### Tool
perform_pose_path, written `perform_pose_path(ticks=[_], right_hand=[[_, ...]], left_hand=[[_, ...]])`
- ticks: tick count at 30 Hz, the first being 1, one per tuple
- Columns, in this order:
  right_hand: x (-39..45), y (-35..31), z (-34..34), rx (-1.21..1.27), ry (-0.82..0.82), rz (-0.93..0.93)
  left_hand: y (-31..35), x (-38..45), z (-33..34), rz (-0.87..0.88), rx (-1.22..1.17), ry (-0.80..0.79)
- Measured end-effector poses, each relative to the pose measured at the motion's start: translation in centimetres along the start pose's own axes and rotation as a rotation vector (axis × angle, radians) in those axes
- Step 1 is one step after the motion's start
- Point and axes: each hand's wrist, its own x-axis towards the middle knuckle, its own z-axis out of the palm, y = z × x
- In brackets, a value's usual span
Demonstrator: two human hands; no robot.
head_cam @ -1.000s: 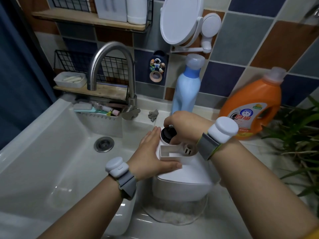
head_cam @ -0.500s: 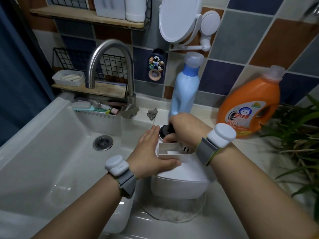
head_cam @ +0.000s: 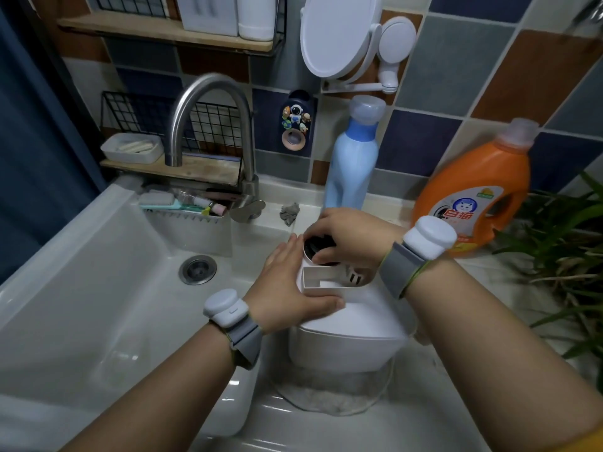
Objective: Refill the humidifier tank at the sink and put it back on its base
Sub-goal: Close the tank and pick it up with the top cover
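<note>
Humidifier tank (head_cam: 346,340) stands on the white surface (head_cam: 434,415) just right of the sink (head_cam: 98,288), near the middle of the view; its clear part is down, touching the surface, and its white part is up, with a dark round cap (head_cam: 318,247) on the neck at the top; whether the tank holds water I cannot tell. Sink basin lies to the left, its drain (head_cam: 197,269) at the far end, under a curved steel faucet (head_cam: 208,125) that rises from the far rim; an orange detergent jug (head_cam: 476,203) stands far right against the tiled wall, with green plant leaves (head_cam: 561,256) beside it; a pale blue bottle (head_cam: 354,164) stands just beyond the tank; a round white mirror (head_cam: 339,34) hangs on the wall above that bottle; a small white soap dish (head_cam: 132,148) sits on a wooden shelf left of the faucet. Left hand (head_cam: 287,288) lies against the left side of the tank's white top, fingers straight and pressed together, thumb laid across the near side; right hand (head_cam: 349,236) curls over the cap from the right, fingertips pinching its rim; both wrists carry grey bands with white pucks.
</note>
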Motion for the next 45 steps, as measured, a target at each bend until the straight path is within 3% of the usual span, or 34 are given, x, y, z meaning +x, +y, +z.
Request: perform_pose_path(ticks=[5,17,25,27,30,33,40,45], right_hand=[[-0.2,-0.7,0.4,-0.093,0.071,0.017],[0.4,-0.3,1.7,-0.058,0.128,0.034],[0.0,-0.2,1.7,0.077,0.203,0.121],[-1.0,0.0,2.1,0.157,0.295,0.136],[-3.4,1.6,1.4,0.370,0.591,0.203],[-5.9,4.6,1.0,0.403,0.773,0.373],[-10.4,7.8,5.5,0.309,0.582,0.631],[-12.5,7.8,9.0,0.268,0.470,0.612]], left_hand=[[-0.4,-0.3,0.3,-0.016,0.000,0.001],[0.7,-0.4,-0.1,-0.044,0.111,0.004],[1.2,-0.2,-0.8,-0.066,0.145,-0.011],[1.3,-0.5,-1.0,-0.029,0.147,-0.022],[1.9,-0.8,-2.4,0.101,0.100,0.004],[3.2,-0.7,-3.7,0.252,0.129,0.050],[7.3,-1.6,0.6,0.518,0.440,0.017],[8.9,-1.8,4.1,0.519,0.581,0.002]])
